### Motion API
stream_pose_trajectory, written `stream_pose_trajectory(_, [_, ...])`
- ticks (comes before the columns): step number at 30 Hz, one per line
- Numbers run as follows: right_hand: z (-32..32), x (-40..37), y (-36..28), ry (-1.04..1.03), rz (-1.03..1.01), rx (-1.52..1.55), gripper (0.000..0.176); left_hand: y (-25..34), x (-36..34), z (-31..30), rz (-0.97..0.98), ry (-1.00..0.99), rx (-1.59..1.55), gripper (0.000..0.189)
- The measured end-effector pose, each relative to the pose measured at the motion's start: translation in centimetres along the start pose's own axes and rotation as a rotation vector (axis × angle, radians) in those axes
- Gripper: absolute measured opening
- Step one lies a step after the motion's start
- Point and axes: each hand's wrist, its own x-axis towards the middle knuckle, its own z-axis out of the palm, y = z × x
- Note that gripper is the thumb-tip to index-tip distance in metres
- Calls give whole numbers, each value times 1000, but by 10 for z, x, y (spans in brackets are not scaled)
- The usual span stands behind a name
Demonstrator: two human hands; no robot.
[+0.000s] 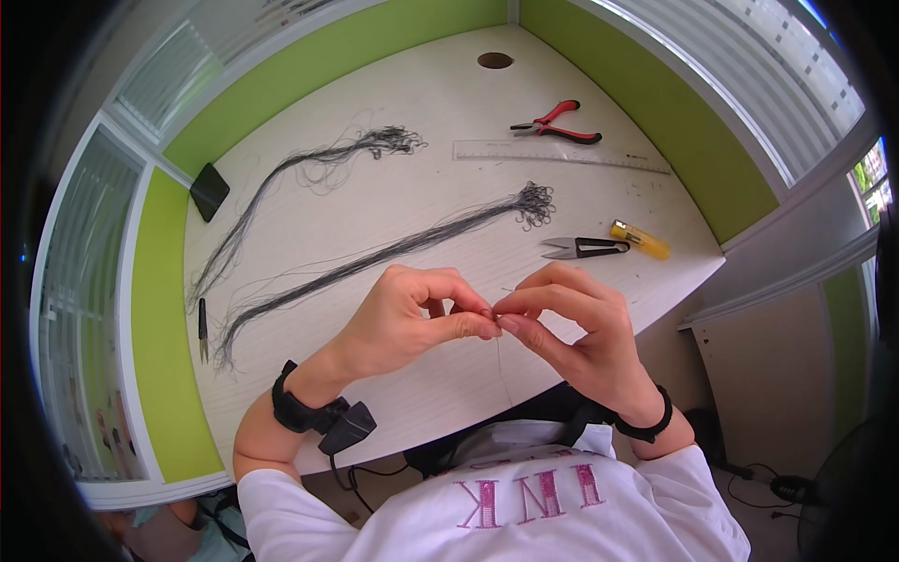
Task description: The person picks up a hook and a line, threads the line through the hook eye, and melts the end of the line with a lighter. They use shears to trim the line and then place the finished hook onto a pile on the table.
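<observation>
My left hand (412,314) and my right hand (581,328) meet over the near part of the table, fingertips almost touching. Each is closed in a pinch. Between them is something small and dark, too small to name, with a thin thread (501,365) hanging down from it. Beyond my hands, a long bundle of dark threads (375,258) ends in a cluster of small hooks (535,205). A second, looser bundle (272,183) lies farther back, with its own hook cluster (391,141). Black-handled thread snips (585,247) lie beyond my right hand.
A yellow lighter (641,240) is beside the snips. Red-handled pliers (560,122) and a clear ruler (562,155) lie farther back. At the left are a black flat object (209,192) and small pointed scissors (203,330). Green panels (646,122) edge the table (440,84).
</observation>
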Motion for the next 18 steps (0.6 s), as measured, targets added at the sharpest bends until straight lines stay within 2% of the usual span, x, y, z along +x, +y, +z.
stream_pose_trajectory(5, [2,0,2,1,-31,-70,13,-2,0,0,-13,-23,-13,7])
stream_pose_trajectory(10, [5,1,2,50,-180,-262,17,-5,0,1,-38,-32,-16,8])
stream_pose_trajectory(18, [5,-1,5,44,-39,-108,13,-4,0,2,-83,-3,-18,6])
